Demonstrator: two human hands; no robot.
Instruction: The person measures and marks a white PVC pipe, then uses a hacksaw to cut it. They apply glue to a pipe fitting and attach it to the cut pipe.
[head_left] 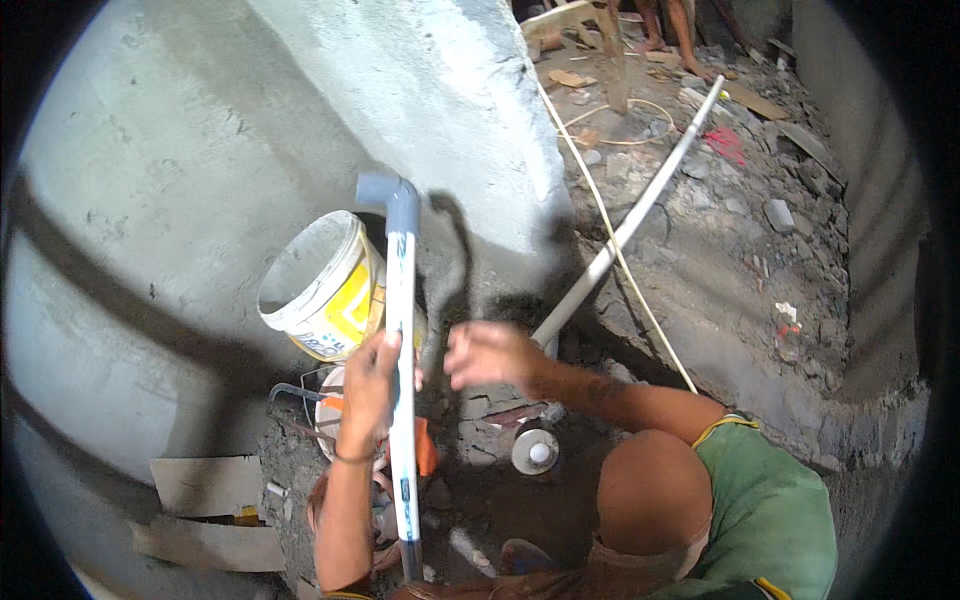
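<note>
My left hand (372, 392) is wrapped round a white plastic pipe (403, 290) standing nearly upright in front of me. A grey elbow fitting (392, 196) caps the pipe's top, its open arm turned left. Just right of the pipe, apart from it, my right hand (492, 355) is smeared by motion. Its fingers look bent; whether they hold anything does not show. Below it stands a round can (535, 452) with a white knob on top. An orange object (426, 448) shows beside the pipe, partly hidden.
A white and yellow bucket (322, 290) tilts against the grey wall (150, 200). Below it sits a pinkish pail (328, 412) beside a bent metal rod (290, 388). A long pale pipe (640, 210) slants across rubble (760, 230). Cardboard (208, 484) lies lower left; another person's legs (684, 35) show far back.
</note>
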